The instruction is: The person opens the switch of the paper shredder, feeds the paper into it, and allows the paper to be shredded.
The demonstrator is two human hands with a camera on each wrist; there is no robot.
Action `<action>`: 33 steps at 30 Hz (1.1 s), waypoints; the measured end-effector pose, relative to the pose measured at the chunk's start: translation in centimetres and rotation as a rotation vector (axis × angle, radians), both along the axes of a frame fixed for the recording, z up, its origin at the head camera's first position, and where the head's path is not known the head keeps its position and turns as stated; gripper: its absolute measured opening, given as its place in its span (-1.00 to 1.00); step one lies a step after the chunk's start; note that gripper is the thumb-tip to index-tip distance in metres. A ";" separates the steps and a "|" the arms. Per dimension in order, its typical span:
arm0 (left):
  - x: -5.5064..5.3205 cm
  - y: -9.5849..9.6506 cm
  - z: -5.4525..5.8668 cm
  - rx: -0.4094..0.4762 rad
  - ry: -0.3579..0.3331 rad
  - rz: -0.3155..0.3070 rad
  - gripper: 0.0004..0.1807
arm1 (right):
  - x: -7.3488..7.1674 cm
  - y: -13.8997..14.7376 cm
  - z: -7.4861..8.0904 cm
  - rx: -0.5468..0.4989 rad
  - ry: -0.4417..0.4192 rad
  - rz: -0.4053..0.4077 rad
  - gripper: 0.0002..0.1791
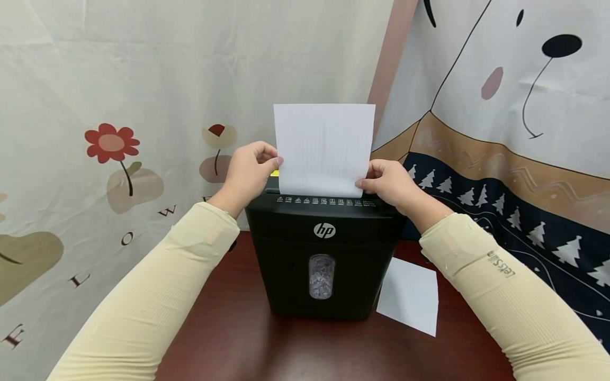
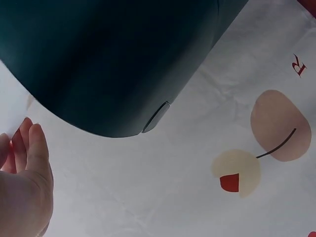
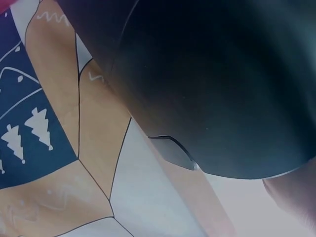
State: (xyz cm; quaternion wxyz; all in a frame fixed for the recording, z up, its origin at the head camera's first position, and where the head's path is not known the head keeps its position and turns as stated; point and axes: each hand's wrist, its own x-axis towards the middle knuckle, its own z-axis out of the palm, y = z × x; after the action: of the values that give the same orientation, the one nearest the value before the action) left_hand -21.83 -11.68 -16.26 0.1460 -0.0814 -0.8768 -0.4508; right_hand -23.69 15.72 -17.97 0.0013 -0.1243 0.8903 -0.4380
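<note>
A white sheet of paper [image 1: 325,143] stands upright over the top of a black HP paper shredder [image 1: 290,254], its lower edge at the shredder's top. My left hand [image 1: 251,172] pinches the sheet's left edge between thumb and fingers. At the right edge, lower down, my right hand [image 1: 388,182] pinches the paper with the thumb in front. In the left wrist view the left hand [image 2: 27,182] shows beside the shredder's dark side [image 2: 98,64]. The right wrist view is mostly filled by the shredder [image 3: 212,89], with the right hand [image 3: 294,192] partly hidden behind it.
Another white sheet [image 1: 411,296] lies on the dark red table [image 1: 219,328], right of the shredder. Shredded bits show through the shredder's front window [image 1: 322,277]. Printed curtains [image 1: 167,79] hang close behind and to the right.
</note>
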 end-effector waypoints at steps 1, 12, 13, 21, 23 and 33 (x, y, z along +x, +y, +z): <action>0.0 0.0 0.0 0.001 -0.001 0.002 -0.84 | 0.1 0.0 0.0 0.003 0.005 0.003 -0.79; 0.4 -0.3 -0.2 0.004 0.023 -0.023 -0.86 | 0.1 -0.2 -0.1 0.033 0.093 0.022 -0.77; 0.5 -0.3 -0.2 0.003 0.024 -0.026 -0.86 | 0.1 -0.2 -0.2 0.038 0.097 0.019 -0.75; 0.5 -0.4 -0.4 -0.019 0.020 -0.030 -0.87 | 0.0 -0.3 -0.3 0.087 0.108 0.053 -0.64; 0.4 -0.4 -0.3 -0.027 0.010 -0.030 -0.86 | 0.0 -0.3 -0.4 0.110 0.108 0.064 -0.64; 0.3 -0.5 -0.6 -0.031 -0.010 -0.019 -0.84 | 0.0 -0.4 -0.4 0.152 0.120 0.062 -0.67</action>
State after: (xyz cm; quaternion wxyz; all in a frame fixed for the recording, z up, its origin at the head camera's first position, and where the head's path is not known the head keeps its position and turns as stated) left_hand -21.58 -12.22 -16.85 0.1363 -0.0896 -0.8836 -0.4390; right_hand -23.65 15.29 -18.32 -0.0292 -0.1772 0.9151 -0.3610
